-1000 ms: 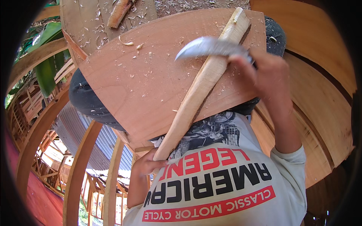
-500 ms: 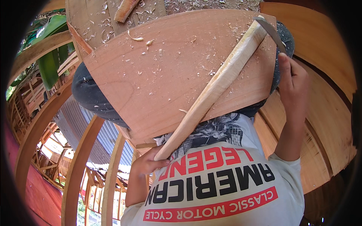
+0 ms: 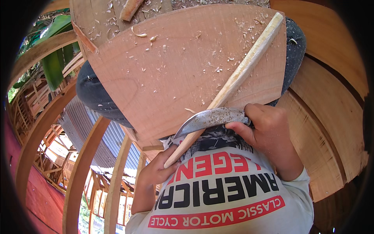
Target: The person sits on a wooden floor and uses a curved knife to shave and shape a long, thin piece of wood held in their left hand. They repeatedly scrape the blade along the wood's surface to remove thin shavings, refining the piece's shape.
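Whittling is underway: right hand fingers grip the curved knife, blade against the wooden stick just above left hand fingers clasping its lower end. Next stroke likely needs steady bracing on the board.

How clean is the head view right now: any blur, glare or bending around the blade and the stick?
Head view: sharp, no motion blur on the curved metal blade in the right hand or the pale wooden stick held by the left hand; soft daylight, no harsh glare on the flat brown wooden board; fisheye bends the curved wooden ribs; dark vignette rings the frame.
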Available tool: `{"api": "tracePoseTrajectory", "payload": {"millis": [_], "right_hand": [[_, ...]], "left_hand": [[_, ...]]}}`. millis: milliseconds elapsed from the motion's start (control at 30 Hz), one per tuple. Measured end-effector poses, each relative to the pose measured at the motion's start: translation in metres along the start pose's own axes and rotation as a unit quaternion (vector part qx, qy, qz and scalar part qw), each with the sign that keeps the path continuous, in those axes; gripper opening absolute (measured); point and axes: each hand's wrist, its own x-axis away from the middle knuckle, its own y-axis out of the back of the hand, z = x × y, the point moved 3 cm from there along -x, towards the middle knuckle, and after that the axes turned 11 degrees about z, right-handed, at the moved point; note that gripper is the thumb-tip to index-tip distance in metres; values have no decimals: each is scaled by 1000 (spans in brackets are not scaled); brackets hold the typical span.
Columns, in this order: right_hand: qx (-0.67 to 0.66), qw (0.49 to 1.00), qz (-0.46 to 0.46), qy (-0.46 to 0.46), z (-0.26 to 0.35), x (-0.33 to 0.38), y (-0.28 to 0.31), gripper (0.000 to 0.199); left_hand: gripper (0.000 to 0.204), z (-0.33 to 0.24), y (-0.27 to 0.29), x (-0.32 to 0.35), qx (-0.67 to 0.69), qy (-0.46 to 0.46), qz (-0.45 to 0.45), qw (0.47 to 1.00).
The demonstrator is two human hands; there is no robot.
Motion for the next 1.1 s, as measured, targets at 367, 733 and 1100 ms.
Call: {"api": "tracePoseTrajectory", "payload": {"millis": [367,733,1100], "right_hand": [[100,982,-108,-115,-36,-11,30,49],[57,998,-9,15,2,6,-14,46],[143,982,-122,-34,-36,4,10,52]], "left_hand": [[37,-7,-5,-4,-35,-30,-12,999],[31,-14,-8,-6,-47,-14,-17,999],[34,-3,-10,-9,-21,10,0,1000]]}}
